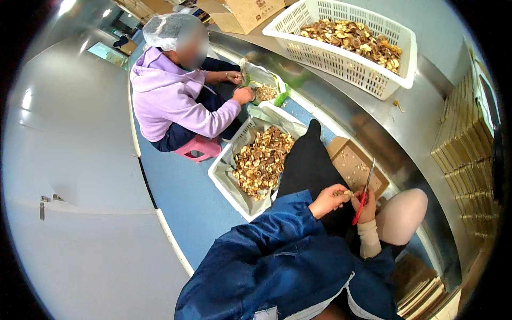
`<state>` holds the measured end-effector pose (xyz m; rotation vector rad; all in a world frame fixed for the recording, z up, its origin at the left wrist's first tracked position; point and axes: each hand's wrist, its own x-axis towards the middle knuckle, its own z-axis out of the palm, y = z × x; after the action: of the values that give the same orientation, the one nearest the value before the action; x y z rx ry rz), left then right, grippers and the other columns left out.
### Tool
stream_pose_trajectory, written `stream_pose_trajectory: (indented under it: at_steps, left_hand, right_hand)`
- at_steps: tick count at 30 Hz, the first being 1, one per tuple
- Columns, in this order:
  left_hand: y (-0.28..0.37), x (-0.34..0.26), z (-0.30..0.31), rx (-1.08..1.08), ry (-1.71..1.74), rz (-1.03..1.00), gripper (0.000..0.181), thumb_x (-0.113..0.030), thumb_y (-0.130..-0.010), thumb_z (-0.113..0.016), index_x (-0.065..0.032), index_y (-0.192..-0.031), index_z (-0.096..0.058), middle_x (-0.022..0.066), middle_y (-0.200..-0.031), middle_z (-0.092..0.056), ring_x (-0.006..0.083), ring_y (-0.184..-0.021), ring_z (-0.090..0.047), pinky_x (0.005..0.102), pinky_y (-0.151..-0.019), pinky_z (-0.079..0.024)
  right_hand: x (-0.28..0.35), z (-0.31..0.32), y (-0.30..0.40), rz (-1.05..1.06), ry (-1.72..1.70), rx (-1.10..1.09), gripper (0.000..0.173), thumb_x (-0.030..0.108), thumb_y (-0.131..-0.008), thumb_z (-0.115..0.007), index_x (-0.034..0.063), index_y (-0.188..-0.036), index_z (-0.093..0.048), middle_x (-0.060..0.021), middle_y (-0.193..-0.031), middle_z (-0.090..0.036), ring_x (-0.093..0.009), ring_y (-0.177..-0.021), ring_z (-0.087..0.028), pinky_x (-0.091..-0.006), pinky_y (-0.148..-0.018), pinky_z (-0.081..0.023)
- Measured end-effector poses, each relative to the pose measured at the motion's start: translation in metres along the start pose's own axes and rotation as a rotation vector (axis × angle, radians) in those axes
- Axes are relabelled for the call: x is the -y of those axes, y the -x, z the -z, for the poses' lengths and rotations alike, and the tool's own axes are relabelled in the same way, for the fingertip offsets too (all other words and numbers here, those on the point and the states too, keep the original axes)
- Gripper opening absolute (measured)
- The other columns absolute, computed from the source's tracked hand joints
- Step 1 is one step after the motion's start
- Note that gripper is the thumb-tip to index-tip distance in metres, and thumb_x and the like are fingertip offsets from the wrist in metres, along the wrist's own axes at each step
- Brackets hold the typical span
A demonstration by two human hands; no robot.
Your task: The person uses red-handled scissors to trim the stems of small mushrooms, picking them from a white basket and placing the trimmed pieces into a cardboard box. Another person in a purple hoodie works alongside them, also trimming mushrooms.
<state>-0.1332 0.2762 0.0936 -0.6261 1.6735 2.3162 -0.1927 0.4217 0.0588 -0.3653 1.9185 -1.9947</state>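
My left hand [331, 199] pinches a small pale dried mushroom piece [348, 193] between thumb and fingertips above my lap. In my right hand [368, 206] is a pair of scissors with red handles [360, 210], the metal blades pointing up and away from me. The right fingertips are close to the mushroom piece; whether they touch it I cannot tell. Beyond the scissors a shallow cardboard box [343, 160] holds small trimmed scraps. To the left of my leg stands a white plastic crate [226, 158], lined with a sheet and full of sliced dried mushrooms [264, 162].
A co-worker in a lilac hoodie [172, 92] sits on a pink stool [199, 148] beside a lined container of small pieces [265, 93]. On the steel counter [424, 100] rests a white slotted basket [340, 60] of mushrooms. Stacked flat cartons [468, 160] stand at right.
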Motion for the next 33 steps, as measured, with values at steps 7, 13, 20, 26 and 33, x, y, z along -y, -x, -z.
stream_pose_trajectory:
  at_steps: [7, 13, 20, 26, 33]
  left_hand:
    - [-0.008, 0.004, 0.003, 0.034, -0.022, -0.041, 0.016, -0.017, -0.085, -0.054, -0.0088, -0.098, -0.058, -0.0028, -0.082, -0.059, 0.0056, -0.061, -0.051, 0.0180, -0.051, -0.039]
    - [-0.009, -0.020, 0.004, -0.109, 0.517, 0.055, 0.015, -0.016, -0.089, -0.049, -0.0091, -0.102, -0.053, 0.0031, -0.093, -0.061, 0.0100, -0.067, -0.054, 0.0208, -0.056, -0.043]
    - [-0.032, -0.035, 0.008, -0.126, 0.451, -0.013, 0.015, -0.015, -0.087, -0.051, -0.0087, -0.101, -0.051, 0.0015, -0.090, -0.059, 0.0090, -0.070, -0.054, 0.0215, -0.060, -0.043]
    - [-0.037, -0.018, 0.005, -0.125, 0.322, -0.140, 0.012, -0.011, -0.086, -0.054, -0.0065, -0.097, -0.054, 0.0016, -0.072, -0.055, 0.0072, -0.060, -0.048, 0.0203, -0.050, -0.035]
    - [-0.041, -0.005, -0.001, -0.211, -0.124, -0.368, 0.010, -0.005, -0.083, -0.057, -0.0054, -0.093, -0.056, -0.0016, -0.073, -0.054, 0.0032, -0.060, -0.044, 0.0159, -0.054, -0.035]
  right_hand:
    - [0.006, 0.001, -0.006, -0.036, -0.042, -0.015, 0.052, 0.007, -0.074, -0.067, 0.0014, -0.118, -0.040, -0.0024, -0.077, -0.053, -0.010, -0.071, -0.051, -0.0225, -0.068, -0.043]
    - [0.013, 0.006, -0.003, -0.080, 0.042, 0.031, 0.054, 0.013, -0.074, -0.068, 0.0065, -0.120, -0.041, -0.0039, -0.082, -0.052, -0.011, -0.074, -0.050, -0.0249, -0.070, -0.043]
    - [0.025, 0.001, 0.000, -0.022, 0.365, 0.122, 0.066, 0.029, -0.068, -0.072, -0.0004, -0.118, -0.041, -0.0190, -0.103, -0.051, -0.031, -0.093, -0.051, -0.0355, -0.083, -0.041]
    - [0.023, -0.002, 0.003, -0.004, 0.477, 0.136, 0.068, 0.035, -0.066, -0.071, 0.0016, -0.118, -0.041, -0.0189, -0.097, -0.051, -0.033, -0.089, -0.051, -0.0379, -0.079, -0.041]
    - [0.022, -0.002, -0.001, -0.021, 0.538, 0.110, 0.068, 0.039, -0.068, -0.068, 0.0016, -0.118, -0.040, -0.0197, -0.100, -0.051, -0.035, -0.092, -0.050, -0.0408, -0.080, -0.040]
